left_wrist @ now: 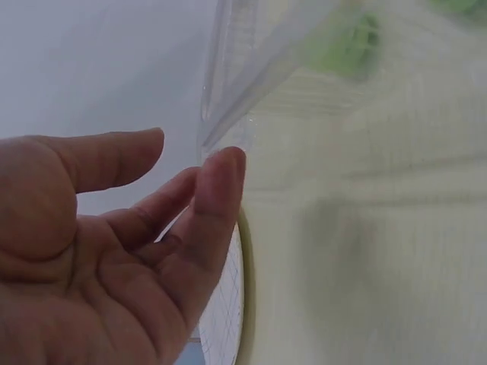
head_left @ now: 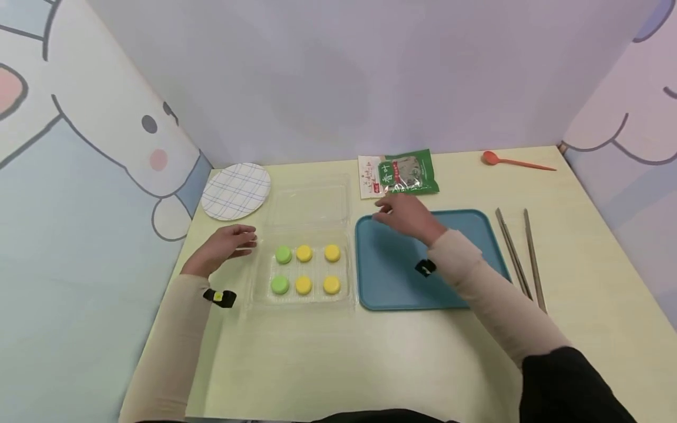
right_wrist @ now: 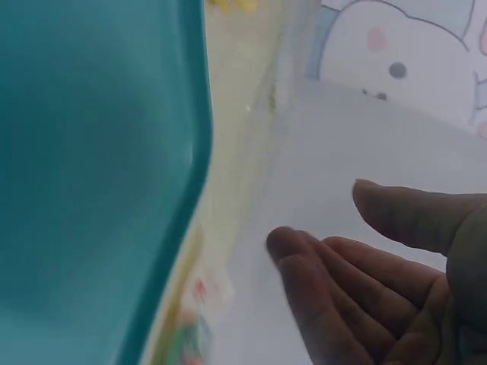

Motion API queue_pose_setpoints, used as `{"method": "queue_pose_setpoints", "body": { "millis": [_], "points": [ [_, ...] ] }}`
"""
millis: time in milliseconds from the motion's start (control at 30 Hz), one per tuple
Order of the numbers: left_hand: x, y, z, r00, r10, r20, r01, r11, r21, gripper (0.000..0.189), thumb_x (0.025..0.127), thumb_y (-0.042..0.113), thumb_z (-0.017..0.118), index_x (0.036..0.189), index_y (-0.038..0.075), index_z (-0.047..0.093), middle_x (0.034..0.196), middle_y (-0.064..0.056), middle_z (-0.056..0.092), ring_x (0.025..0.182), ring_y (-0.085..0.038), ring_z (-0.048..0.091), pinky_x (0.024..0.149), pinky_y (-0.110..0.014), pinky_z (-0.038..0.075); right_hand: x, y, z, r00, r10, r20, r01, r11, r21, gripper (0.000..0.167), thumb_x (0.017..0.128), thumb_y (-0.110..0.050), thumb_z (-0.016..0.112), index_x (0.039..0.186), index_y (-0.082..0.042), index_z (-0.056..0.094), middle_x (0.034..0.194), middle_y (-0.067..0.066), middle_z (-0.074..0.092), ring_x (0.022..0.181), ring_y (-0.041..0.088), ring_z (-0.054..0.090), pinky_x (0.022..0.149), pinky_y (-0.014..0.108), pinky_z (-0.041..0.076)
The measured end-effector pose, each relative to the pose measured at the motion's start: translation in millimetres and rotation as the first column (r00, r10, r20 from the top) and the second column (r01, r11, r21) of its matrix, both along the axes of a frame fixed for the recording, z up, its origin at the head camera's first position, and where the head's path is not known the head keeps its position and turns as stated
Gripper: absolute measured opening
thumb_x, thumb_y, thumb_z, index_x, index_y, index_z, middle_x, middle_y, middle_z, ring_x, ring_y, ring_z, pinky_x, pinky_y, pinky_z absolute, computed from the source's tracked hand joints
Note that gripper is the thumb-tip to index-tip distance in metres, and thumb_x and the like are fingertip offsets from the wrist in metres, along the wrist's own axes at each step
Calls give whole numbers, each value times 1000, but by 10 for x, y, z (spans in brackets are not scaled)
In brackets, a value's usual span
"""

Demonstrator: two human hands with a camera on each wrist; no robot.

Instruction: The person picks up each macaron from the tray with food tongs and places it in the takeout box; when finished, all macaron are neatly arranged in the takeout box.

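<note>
My left hand (head_left: 228,245) hovers at the left side of a clear plastic box (head_left: 259,282), fingers relaxed and holding nothing. The box's hinged lid (head_left: 309,202) lies folded back. Inside sit green round pieces (head_left: 283,254) on the left and yellow round pieces (head_left: 332,253) in the middle and right. In the left wrist view, the thumb stands apart from the fingers (left_wrist: 221,182), near the box's corner. My right hand (head_left: 406,216) is over the upper left of a blue tray (head_left: 381,282), just below a green and white packet (head_left: 404,173). Nothing is in its loosely bent fingers (right_wrist: 304,293).
A white checked plate (head_left: 236,191) lies at the back left. At the back right is an orange spoon (head_left: 515,161). Metal sticks (head_left: 534,258) lie right of the tray. Walls (head_left: 338,76) enclose the table's back and sides.
</note>
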State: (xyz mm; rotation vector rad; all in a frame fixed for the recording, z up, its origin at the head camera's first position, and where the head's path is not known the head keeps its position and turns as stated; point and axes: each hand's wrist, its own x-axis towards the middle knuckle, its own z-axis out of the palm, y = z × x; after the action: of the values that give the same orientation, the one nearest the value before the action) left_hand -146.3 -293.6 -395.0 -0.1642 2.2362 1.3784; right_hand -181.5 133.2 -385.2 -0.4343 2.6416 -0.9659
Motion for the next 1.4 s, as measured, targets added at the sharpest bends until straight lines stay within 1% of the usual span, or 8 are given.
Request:
{"method": "queue_pose_setpoints", "body": {
  "millis": [167, 333, 600, 767, 933, 1033, 1233, 1400],
  "points": [
    [-262, -38, -88, 999, 29, 45, -32, 998, 62, 52, 109, 18, 46, 149, -13, 33, 138, -29, 47, 113, -19, 61, 96, -28, 49, -361, -349, -173, 983, -65, 174, 98, 978, -185, 46, 102, -26, 62, 138, 1, 57, 123, 18, 65, 99, 31, 68, 85, 44, 53],
    [-420, -39, -148, 991, 76, 106, -96, 976, 196, 52, 109, 16, 44, 152, -11, 28, 128, -19, 54, 101, -10, 66, 92, -25, 51, -585, -509, -334, 943, -132, 304, 215, 942, -258, 53, 101, -26, 64, 143, 3, 50, 127, 21, 62, 100, 30, 68, 83, 40, 56],
    [-612, 20, -169, 980, 143, 139, -167, 969, 181, 48, 108, 18, 48, 146, -9, 38, 107, -4, 57, 92, -9, 61, 85, -22, 52, -672, -655, -445, 882, -158, 445, 322, 890, -323, 55, 99, -21, 67, 144, 2, 47, 121, 20, 61, 105, 30, 65, 77, 35, 58],
    [-721, 89, -185, 974, 168, 151, -193, 966, 172, 47, 108, 16, 47, 148, -8, 38, 111, -6, 54, 92, -8, 56, 82, -20, 51, -711, -676, -503, 832, -145, 536, 403, 822, -403, 55, 100, -12, 64, 147, 2, 41, 118, 20, 57, 99, 30, 63, 78, 35, 57],
    [-778, 133, -223, 970, 171, 171, -199, 967, 161, 48, 108, 12, 45, 153, -4, 34, 117, -8, 51, 92, -9, 55, 80, -19, 51, -740, -658, -459, 800, -133, 586, 445, 787, -429, 55, 100, -5, 62, 149, 1, 38, 114, 20, 57, 88, 26, 61, 76, 34, 58],
    [-813, 128, -240, 968, 186, 171, -213, 965, 153, 48, 108, 12, 46, 154, 0, 35, 120, -10, 49, 92, -11, 55, 80, -20, 52, -742, -655, -415, 809, -133, 572, 447, 772, -453, 55, 99, -4, 61, 149, -1, 38, 114, 21, 57, 90, 28, 61, 73, 34, 58],
    [-916, 128, -165, 975, 204, 87, -218, 956, 196, 49, 108, 12, 47, 155, 5, 34, 119, -14, 48, 90, -11, 56, 82, -23, 53, -779, -638, -333, 882, -155, 444, 401, 743, -537, 55, 99, -4, 62, 149, -5, 39, 111, 18, 54, 101, 40, 58, 77, 42, 58],
    [-977, 152, -104, 974, 223, 37, -226, 956, 188, 49, 107, 11, 49, 154, 8, 37, 119, -14, 49, 93, -14, 56, 83, -26, 54, -796, -625, -331, 911, -182, 370, 380, 720, -581, 57, 98, -5, 63, 150, -8, 40, 108, 16, 53, 104, 43, 58, 79, 47, 57]
  ]
}}
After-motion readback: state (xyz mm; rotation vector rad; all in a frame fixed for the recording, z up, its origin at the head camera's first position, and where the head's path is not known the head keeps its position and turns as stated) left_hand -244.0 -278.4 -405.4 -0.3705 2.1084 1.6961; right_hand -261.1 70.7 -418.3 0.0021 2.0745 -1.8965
